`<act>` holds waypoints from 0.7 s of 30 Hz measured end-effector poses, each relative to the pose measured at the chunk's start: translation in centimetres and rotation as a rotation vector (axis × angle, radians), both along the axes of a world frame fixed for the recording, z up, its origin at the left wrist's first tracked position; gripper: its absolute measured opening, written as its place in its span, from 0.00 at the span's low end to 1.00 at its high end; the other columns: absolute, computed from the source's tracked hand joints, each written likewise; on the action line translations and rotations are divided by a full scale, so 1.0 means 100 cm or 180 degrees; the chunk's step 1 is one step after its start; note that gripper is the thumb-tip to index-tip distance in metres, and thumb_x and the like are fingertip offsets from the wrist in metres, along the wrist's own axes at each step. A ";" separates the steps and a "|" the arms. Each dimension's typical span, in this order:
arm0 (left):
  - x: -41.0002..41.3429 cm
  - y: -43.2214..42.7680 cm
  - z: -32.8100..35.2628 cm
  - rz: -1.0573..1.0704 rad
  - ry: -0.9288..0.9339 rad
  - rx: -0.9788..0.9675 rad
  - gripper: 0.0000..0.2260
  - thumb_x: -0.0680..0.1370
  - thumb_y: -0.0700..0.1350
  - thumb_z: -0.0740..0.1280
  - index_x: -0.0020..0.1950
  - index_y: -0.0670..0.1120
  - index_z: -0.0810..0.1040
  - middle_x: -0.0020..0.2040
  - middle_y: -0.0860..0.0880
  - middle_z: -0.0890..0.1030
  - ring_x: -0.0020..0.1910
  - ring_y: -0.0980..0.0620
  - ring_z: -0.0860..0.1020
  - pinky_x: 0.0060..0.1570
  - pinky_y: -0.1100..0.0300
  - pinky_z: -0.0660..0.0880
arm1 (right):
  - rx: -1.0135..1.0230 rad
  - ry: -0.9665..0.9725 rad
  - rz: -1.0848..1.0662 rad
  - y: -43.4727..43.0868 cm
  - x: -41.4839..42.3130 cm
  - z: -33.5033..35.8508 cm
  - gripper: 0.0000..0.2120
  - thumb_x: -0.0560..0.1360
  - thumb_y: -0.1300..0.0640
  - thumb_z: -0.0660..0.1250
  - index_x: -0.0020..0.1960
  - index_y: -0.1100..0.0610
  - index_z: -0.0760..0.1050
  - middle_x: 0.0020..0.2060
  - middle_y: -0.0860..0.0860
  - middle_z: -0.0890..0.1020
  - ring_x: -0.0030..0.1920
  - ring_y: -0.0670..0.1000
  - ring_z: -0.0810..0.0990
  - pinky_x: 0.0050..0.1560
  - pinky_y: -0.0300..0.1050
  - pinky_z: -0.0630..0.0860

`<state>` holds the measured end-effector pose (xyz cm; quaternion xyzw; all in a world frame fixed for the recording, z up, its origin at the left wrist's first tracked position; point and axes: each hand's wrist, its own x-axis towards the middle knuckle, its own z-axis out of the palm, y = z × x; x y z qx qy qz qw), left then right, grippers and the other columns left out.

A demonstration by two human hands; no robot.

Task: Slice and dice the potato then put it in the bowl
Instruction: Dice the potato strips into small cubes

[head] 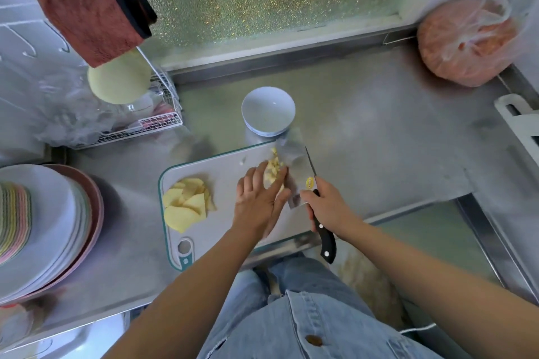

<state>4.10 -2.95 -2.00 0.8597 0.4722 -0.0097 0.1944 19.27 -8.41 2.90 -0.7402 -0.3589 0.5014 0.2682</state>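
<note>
A grey cutting board (221, 172) with a teal rim lies on the steel counter. Yellow potato slices (186, 202) are piled on its left part. Diced potato pieces (274, 167) lie against the flat of a cleaver blade (294, 166) near the board's far right corner. My left hand (259, 198) has straight fingers pressed against the diced pile, pushing it toward the blade. My right hand (323, 207) grips the cleaver's black handle (325, 237). A white bowl (268, 111), with nothing visible inside, stands on the counter just beyond the board.
Stacked plates (43, 230) sit at the left edge. A wire rack (157, 122) with plastic bags stands back left, under a hanging red cloth (93, 17). A plastic bag of orange stuff (469, 41) sits back right. The counter's front edge steps back at right.
</note>
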 end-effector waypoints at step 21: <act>0.007 0.007 0.003 0.0469 0.0217 -0.0224 0.27 0.81 0.61 0.40 0.77 0.54 0.57 0.77 0.47 0.55 0.74 0.43 0.53 0.71 0.48 0.54 | 0.0112 -0.0079 0.0267 0.000 0.006 0.008 0.08 0.78 0.60 0.58 0.40 0.57 0.64 0.24 0.52 0.71 0.20 0.49 0.69 0.26 0.42 0.69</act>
